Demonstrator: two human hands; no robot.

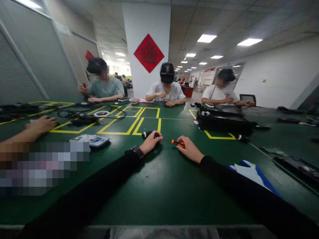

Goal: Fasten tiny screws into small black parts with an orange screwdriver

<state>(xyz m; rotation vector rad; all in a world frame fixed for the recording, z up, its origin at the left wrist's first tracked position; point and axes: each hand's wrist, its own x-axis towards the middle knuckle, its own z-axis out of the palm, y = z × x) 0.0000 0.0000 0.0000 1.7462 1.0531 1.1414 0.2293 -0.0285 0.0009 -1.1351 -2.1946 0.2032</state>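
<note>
Green desk point(159, 196) is filling the lower frame. Black case point(224, 122) is lying right of centre; glove point(251, 174) is lying at lower right. At centre, right hand point(190, 149) is grasping screwdriver point(175, 142), shaft pointing leftward; left hand point(150, 143), fingers curled, is grasping black part point(148, 133) near shaft's end.

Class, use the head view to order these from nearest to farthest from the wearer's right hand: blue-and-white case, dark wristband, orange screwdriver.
1. Orange screwdriver, held in the right hand.
2. Dark wristband, to its left.
3. Blue-and-white case, farther left.
</note>
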